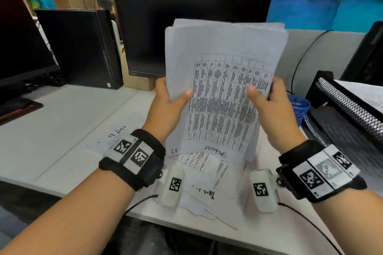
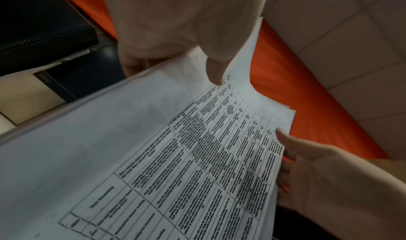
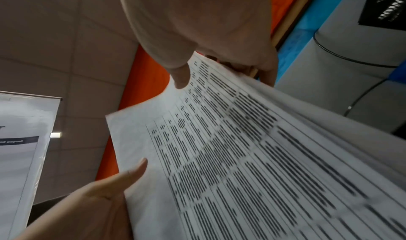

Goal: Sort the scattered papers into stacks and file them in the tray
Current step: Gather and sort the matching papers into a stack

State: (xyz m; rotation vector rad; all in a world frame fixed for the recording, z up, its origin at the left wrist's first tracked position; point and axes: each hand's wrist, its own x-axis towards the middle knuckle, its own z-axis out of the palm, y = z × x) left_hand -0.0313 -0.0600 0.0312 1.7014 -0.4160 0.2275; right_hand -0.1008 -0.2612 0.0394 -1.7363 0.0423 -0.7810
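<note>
I hold a stack of papers (image 1: 221,89) upright above the desk, its front sheet printed with a dense table. My left hand (image 1: 170,97) grips its left edge, thumb on the front and fingers behind. My right hand (image 1: 267,97) grips the right edge the same way. The left wrist view has the stack of papers (image 2: 153,157) under the left thumb, and the right wrist view has the stack of papers (image 3: 252,157) under the right thumb. More loose papers (image 1: 207,188) lie scattered on the desk below. The black mesh tray (image 1: 348,107) stands at the right and holds white sheets.
A monitor (image 1: 186,31) stands behind the stack, a black computer case (image 1: 83,47) to its left and another monitor (image 1: 20,47) at far left. A blue mesh cup (image 1: 300,107) sits beside the tray. A cable (image 1: 306,51) runs down the grey partition.
</note>
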